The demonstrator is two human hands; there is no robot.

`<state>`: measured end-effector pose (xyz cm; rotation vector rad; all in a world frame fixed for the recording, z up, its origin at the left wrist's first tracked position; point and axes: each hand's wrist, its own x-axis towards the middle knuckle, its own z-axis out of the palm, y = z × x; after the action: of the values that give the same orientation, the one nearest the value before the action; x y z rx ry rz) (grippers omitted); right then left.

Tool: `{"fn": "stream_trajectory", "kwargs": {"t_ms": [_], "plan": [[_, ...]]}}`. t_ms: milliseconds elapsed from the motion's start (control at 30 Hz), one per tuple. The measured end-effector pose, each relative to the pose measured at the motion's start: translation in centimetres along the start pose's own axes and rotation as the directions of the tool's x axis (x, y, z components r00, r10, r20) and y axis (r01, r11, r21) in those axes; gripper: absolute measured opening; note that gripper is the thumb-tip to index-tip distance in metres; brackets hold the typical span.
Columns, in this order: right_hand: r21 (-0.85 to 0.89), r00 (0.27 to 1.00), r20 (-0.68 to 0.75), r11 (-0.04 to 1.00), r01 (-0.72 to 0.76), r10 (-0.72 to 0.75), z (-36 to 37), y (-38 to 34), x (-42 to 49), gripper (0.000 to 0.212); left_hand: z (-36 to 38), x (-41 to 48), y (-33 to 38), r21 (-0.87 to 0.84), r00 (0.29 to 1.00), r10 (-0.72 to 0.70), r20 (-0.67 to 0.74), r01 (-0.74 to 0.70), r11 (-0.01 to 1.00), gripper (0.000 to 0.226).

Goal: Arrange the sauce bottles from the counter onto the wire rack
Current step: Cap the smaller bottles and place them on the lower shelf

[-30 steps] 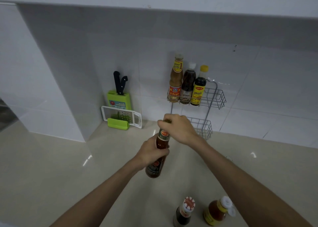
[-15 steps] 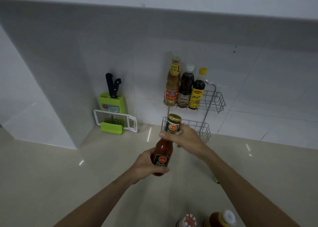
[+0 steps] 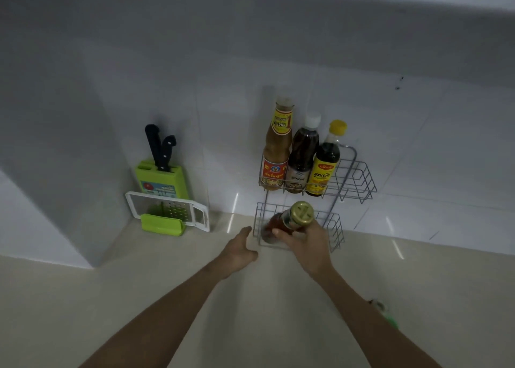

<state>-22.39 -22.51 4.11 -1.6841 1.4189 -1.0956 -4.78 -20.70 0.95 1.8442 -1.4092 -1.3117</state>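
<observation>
Right hand [image 3: 309,245] wrapped around the neck and shoulder of a red sauce bottle [image 3: 281,222], fingers [image 3: 278,232] curled closed on the glass just below its gold cap [image 3: 302,214], bottle tilted with the cap toward the camera and its base down inside the lower basket [image 3: 331,228] of the wire rack [image 3: 359,178]. Left hand [image 3: 238,252] at about 9 o'clock of the bottle, fingers loosely spread and holding nothing, thumb tip close to the basket's left edge, contact not clear. On the upper basket, at 12 o'clock of the held bottle, three bottles upright side by side: a tan sauce bottle [image 3: 278,150], a dark bottle with a white cap [image 3: 302,155] and a dark bottle with a yellow cap [image 3: 324,161]. Pale glossy tabletop [image 3: 139,298] beneath, white tiled wall [image 3: 432,144] behind. At 9 o'clock of the rack, a green knife block [image 3: 161,180] with two black handles, a white-framed grater [image 3: 167,211] leaning in front of it. Something small and green, blurred, on the tabletop at 4 o'clock beside the right forearm. Compared with half a second ago: left hand off the bottle's body, bottle carried from mid-air in front of the rack down into the lower basket, and the two bottles at the bottom edge out of view.
</observation>
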Motion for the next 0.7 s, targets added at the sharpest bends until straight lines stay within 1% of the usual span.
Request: {"fn": "stream_trajectory", "kwargs": {"t_ms": [67, 167, 267, 400, 533, 700], "plan": [[0.025, 1.0, -0.012, 1.0, 0.012, -0.012, 1.1, 0.7, 1.1, 0.045, -0.4, 1.7, 0.1, -0.004, 1.0, -0.029, 0.006, 0.029, 1.0, 0.08], [0.064, 0.999, -0.014, 0.997, 0.034, -0.033, 2.7, 2.0, 2.7, 0.047, -0.5, 3.5, 0.4, -0.027, 0.996, -0.068, 0.052, 0.069, 0.997, 0.081], [0.007, 0.999, -0.007, 0.999, 0.049, -0.049, 3.9, 3.1, 4.0, 0.049, -0.1, 4.7, 0.7, -0.084, 0.992, -0.09, 0.092, 0.098, 0.992, 0.079], [-0.101, 0.998, 0.045, 0.994, -0.036, 0.041, 5.2, 4.2, 5.4, 0.041, 0.3, 5.6, 0.5, -0.145, 0.99, -0.087, 0.112, 0.103, 0.984, 0.078], [-0.132, 0.994, 0.07, 0.989, -0.072, 0.082, 5.8, 4.5, 6.3, 0.036, 0.4, 6.0, 0.1, -0.154, 0.992, -0.067, 0.105, 0.082, 0.985, 0.079], [-0.222, 0.988, 0.116, 0.972, -0.079, 0.106, 5.9, 4.1, 7.7, 0.044, 0.2, 6.0, 0.0, -0.16, 0.994, -0.033, 0.106, 0.05, 0.986, 0.077]]}}
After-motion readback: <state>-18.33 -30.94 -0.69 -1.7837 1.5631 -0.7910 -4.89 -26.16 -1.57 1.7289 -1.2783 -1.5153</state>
